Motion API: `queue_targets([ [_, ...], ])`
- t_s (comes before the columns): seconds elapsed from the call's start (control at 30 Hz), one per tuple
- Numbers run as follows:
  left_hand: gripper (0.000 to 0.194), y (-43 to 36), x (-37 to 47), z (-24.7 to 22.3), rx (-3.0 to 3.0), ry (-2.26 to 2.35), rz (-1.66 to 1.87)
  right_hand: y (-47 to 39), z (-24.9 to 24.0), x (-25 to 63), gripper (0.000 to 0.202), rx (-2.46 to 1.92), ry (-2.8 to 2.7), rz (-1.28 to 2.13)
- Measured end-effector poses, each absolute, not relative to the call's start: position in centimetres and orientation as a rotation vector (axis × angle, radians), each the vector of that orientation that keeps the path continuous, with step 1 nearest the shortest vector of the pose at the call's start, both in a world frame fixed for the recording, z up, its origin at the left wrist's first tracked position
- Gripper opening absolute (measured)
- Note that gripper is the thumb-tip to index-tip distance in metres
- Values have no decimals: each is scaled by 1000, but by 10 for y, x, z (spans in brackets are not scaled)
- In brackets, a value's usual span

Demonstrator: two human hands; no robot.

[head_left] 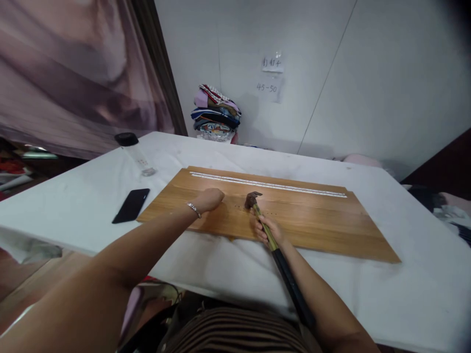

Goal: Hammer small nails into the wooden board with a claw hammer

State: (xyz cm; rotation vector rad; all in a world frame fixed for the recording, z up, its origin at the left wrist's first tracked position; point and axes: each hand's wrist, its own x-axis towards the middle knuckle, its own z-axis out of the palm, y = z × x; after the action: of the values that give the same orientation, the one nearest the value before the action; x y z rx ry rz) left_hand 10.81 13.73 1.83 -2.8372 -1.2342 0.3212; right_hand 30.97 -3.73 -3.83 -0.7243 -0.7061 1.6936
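Note:
My right hand (268, 229) is wrapped around the shaft of a claw hammer (282, 267), gripping it not far below the metal head. The hammer's head is above the wooden board (324, 223), and its long black grip runs back toward my body. My left hand (211, 199), with a bracelet on the wrist, is closed over the board's left half. Its fingertips are turned away, so anything pinched in them is hidden. Between the two hands, a row of small dark spots (238, 206) marks the wood; whether they are nails or holes is too small to tell.
Two white measuring strips (268, 185) lie along the board's far edge. On the white table (206, 257) left of the board are a black phone (131, 206) and a clear bottle with a black lid (136, 153). Folded cloths (216, 113) are stacked by the wall.

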Motion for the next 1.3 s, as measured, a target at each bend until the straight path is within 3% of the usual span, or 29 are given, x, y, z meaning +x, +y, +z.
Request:
queue_targets([
  [0.63, 25, 121, 102, 1, -2896, -1217, 90, -34, -44, 312, 42, -675, -711, 1681],
  [1.3, 16, 137, 134, 28, -2963, -1107, 459, -37, -50, 322, 36, -699, -750, 1705],
])
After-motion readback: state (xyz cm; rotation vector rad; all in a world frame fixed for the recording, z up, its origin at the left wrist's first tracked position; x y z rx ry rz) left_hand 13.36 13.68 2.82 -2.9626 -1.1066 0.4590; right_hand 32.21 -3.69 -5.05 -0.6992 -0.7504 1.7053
